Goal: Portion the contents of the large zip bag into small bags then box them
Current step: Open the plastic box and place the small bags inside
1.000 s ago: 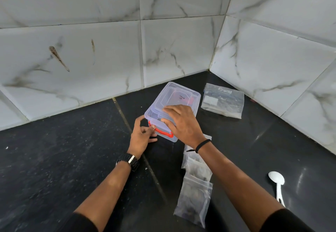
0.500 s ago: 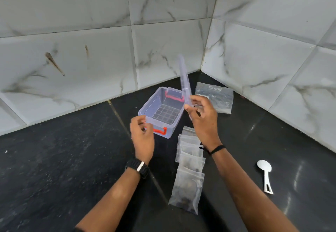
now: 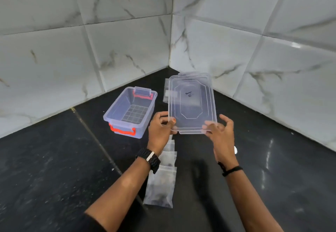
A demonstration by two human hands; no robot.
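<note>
The clear lid (image 3: 191, 104) looks light, thin and a bit bendy, so it is best held by its edges; the left hand (image 3: 160, 131) pinches its near left corner and the right hand (image 3: 221, 133) pinches its near right corner, with the lid up in the air and tipped toward the wall; half a second ago only the right hand held it, standing on edge; the open box (image 3: 130, 111) sits to the left; the small bags (image 3: 161, 182) lie in a row below the hands.
</note>
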